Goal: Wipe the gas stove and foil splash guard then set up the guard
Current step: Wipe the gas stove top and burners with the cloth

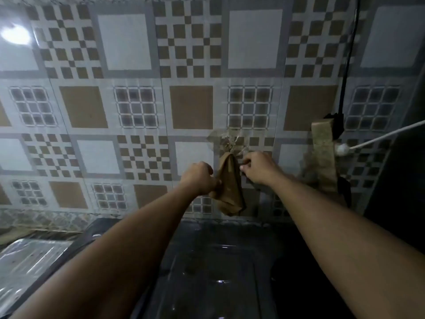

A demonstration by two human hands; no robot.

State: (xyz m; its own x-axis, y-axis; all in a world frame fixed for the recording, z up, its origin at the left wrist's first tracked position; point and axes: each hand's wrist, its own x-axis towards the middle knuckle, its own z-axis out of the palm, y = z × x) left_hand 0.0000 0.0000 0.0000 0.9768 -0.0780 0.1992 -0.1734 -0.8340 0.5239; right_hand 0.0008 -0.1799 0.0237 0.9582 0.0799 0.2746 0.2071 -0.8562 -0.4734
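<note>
A brown cloth [230,187] hangs against the tiled wall from a hook under clear tape [226,141]. My left hand [200,178] grips the cloth's left edge with curled fingers. My right hand [257,168] pinches its upper right side, just below the hook. Below the hands lies the dark glass top of the gas stove [207,261], glossy with small reflections. The foil splash guard [30,261] lies flat at the lower left, shiny and creased, partly hidden by my left forearm.
A second, speckled cloth [322,155] hangs on the wall to the right. A black cable [347,65] runs down to a plug there, and a white cable [379,137] crosses from the right. A dark panel [404,180] closes the right side.
</note>
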